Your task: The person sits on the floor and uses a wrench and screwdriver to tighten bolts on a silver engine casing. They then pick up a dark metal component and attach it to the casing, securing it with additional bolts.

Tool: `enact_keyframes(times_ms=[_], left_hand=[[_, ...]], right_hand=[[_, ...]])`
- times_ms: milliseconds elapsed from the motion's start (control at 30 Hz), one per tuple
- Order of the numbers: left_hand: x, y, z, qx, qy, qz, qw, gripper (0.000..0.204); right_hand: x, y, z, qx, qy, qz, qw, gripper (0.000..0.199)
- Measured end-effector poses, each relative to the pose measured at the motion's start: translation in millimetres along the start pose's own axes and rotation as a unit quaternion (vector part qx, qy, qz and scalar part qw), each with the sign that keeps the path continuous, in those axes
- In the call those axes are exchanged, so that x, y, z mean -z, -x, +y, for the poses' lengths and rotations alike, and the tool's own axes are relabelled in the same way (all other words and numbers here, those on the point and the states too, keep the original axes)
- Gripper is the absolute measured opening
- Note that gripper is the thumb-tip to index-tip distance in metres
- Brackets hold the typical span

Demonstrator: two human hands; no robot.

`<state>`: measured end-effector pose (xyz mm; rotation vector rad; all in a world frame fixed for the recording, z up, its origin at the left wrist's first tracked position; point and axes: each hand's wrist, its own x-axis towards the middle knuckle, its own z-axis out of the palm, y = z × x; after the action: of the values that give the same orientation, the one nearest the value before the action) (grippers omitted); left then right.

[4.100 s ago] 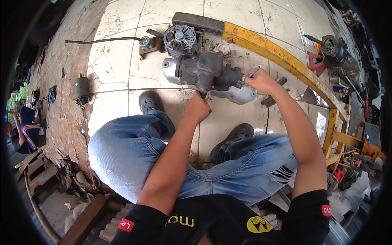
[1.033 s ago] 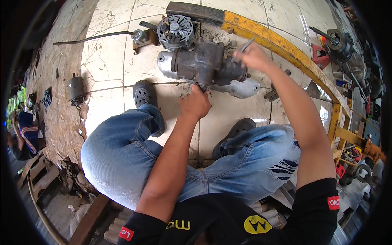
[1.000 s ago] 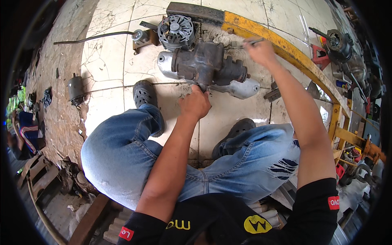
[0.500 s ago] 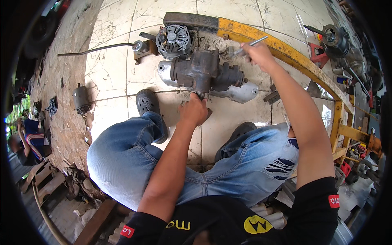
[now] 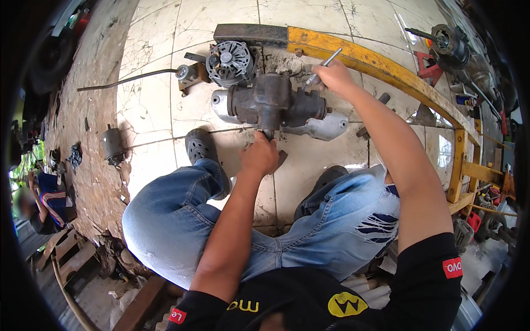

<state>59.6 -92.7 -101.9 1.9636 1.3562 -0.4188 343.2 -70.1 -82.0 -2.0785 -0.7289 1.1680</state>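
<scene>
A dark, greasy steering gearbox (image 5: pixel 271 94) lies across a silver metal part (image 5: pixel 326 127) on the tiled floor in front of me. My left hand (image 5: pixel 259 155) is closed around the splined shaft (image 5: pixel 268 133) at the gearbox's near end; part of the shaft is hidden by the fingers. In my right hand (image 5: pixel 335 79) is a slim silver rod-shaped tool (image 5: pixel 331 57), held like a pen. Its lower tip points at the right part of the housing; whether it touches cannot be made out.
An alternator (image 5: pixel 229 62) stands just behind the gearbox, beside a bracketed part with a long rod (image 5: pixel 132 79). A yellow and black metal frame (image 5: pixel 381 60) curves along the far and right sides. At the left lies a grey cylinder (image 5: pixel 112 144); another person (image 5: pixel 41 201) sits farther left.
My right hand has brought the tool left and downward, nearer the gearbox housing. The left hand keeps its grip on the shaft. The whole view has shifted slightly.
</scene>
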Motion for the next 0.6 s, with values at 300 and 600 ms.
enact_keyframes(times_ms=[300, 600], left_hand=[[10, 1, 15, 0.007, 0.002, -0.034, 0.999, 0.041], [10, 2, 14, 0.005, 0.020, -0.027, 0.999, 0.040]], right_hand=[[17, 7, 13, 0.103, 0.037, 0.065, 0.992, 0.023], [-14, 16, 13, 0.092, 0.042, 0.001, 0.995, 0.024]])
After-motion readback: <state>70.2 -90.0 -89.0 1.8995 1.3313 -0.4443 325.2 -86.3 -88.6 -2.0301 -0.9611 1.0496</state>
